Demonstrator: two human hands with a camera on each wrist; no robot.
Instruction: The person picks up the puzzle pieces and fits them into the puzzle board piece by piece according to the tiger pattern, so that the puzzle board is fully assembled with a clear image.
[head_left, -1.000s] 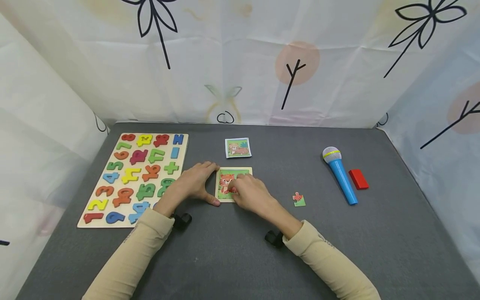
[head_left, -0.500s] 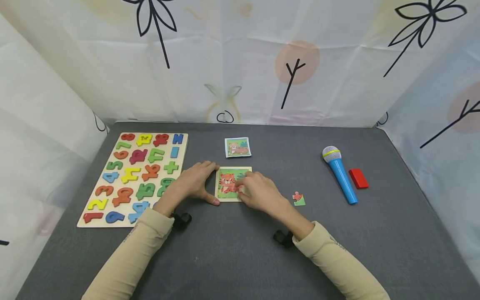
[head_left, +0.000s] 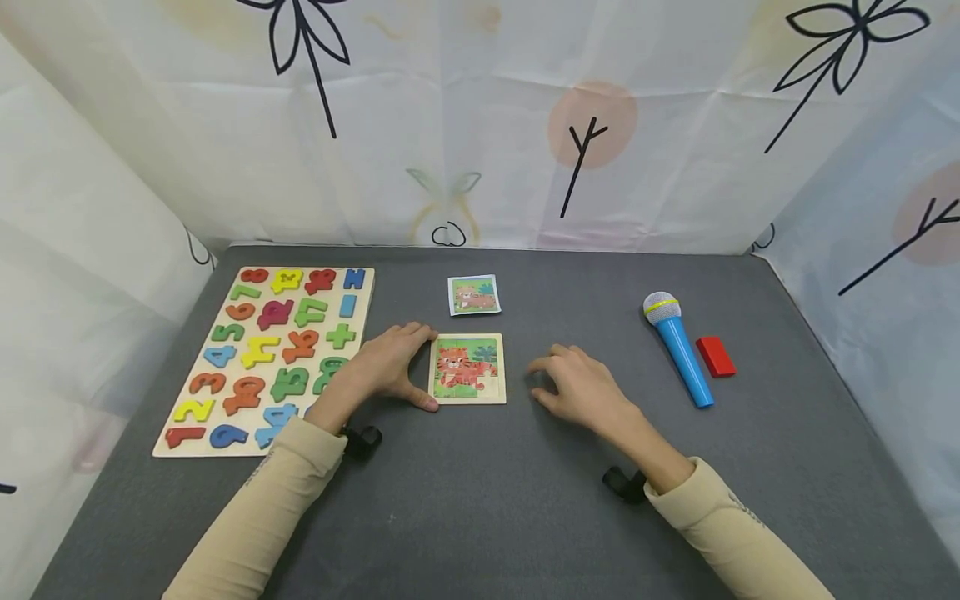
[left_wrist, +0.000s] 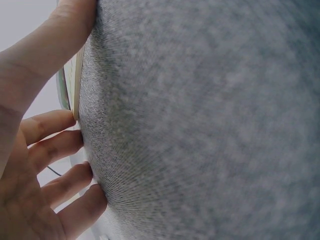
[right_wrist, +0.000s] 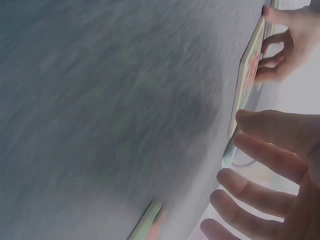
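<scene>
A small wooden jigsaw tray (head_left: 492, 390) lies mid-table with a tiger picture (head_left: 459, 367) in it; bare wood shows at its lower right. My left hand (head_left: 386, 364) rests along the tray's left side, thumb at the near corner and forefinger at the far one, fingers spread. Right of the tray, my right hand (head_left: 579, 387) hovers low with relaxed fingers and nothing in them. A loose green-and-red jigsaw piece (right_wrist: 148, 220) lies on the table in the right wrist view; in the head view the right hand hides it.
Behind the tray lies a small tiger picture card (head_left: 475, 296). A wooden board of coloured numbers (head_left: 258, 350) is at left, partly under the left forearm. At right are a blue toy microphone (head_left: 682, 354) and a red block (head_left: 716, 357). Printed white cloth (head_left: 480, 125) surrounds the grey table.
My right hand has drawn off the tiger picture and moved right, now covering the loose piece in the head view. The left hand has stayed at the tray's left side.
</scene>
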